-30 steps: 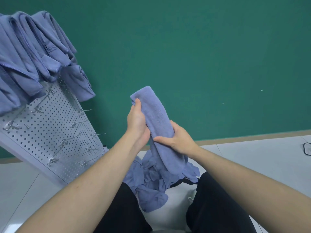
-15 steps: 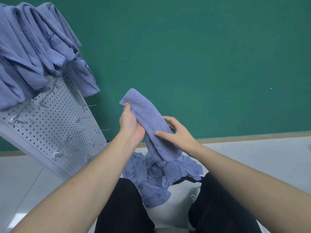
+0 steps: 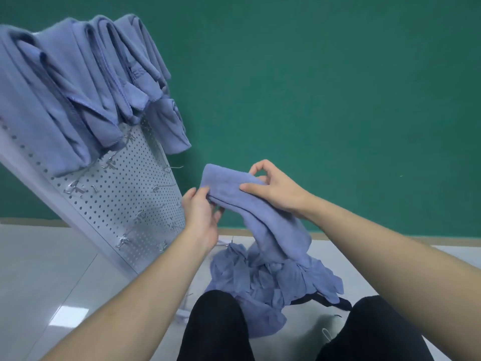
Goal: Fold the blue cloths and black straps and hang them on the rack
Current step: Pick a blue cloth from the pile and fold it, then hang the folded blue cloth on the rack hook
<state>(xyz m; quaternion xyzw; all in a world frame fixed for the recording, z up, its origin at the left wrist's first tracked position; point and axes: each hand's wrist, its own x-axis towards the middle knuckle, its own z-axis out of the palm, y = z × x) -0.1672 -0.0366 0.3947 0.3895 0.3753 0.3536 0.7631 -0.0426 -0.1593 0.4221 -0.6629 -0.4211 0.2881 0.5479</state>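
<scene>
A folded blue cloth hangs in the air in front of me, its top bent over to the left. My left hand pinches its lower left edge. My right hand grips the top fold from the right, thumb on the front face. Below it a pile of crumpled blue cloths lies on the floor between my knees. A black strap pokes out from under the pile at the right. Several folded blue cloths hang on the upper hooks of the white pegboard rack at the left.
The rack leans in the view, with bare metal hooks on its lower half close to my left hand. A green wall stands behind. Pale floor tiles spread to the left and right. My black-trousered knees frame the pile.
My right hand has gone from the cloth's middle up to its top fold. My left hand has slid down to the lower left edge. The cloth's top now bends over leftward and sits lower.
</scene>
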